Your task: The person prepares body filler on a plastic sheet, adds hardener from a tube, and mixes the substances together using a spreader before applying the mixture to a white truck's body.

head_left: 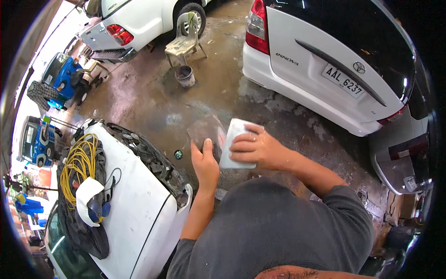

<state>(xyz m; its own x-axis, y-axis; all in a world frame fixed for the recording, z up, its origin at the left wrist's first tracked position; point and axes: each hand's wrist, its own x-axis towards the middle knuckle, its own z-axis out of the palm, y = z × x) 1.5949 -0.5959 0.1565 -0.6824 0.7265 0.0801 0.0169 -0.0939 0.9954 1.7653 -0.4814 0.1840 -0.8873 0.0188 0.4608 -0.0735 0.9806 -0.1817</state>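
In front of my chest, my left hand (205, 163) grips the lower edge of a clear plastic sheet or bag (207, 130), thumb up against it. The floor shows through the plastic, so its full outline is hard to make out. Just to the right, my right hand (261, 149) is wrapped over a pale, white-blue rectangular block (235, 132), its fingers spread across the broad face. The block is tilted and its left edge meets or overlaps the plastic; I cannot tell whether they are joined.
A white car panel (139, 204) on the left carries a coiled yellow hose (86, 160) and a white-and-blue mask-like item (91, 200). Ahead stand a plastic chair (183, 44) and a bucket (185, 76). A white van (306, 79) is at the right, a white pickup (144, 21) behind.
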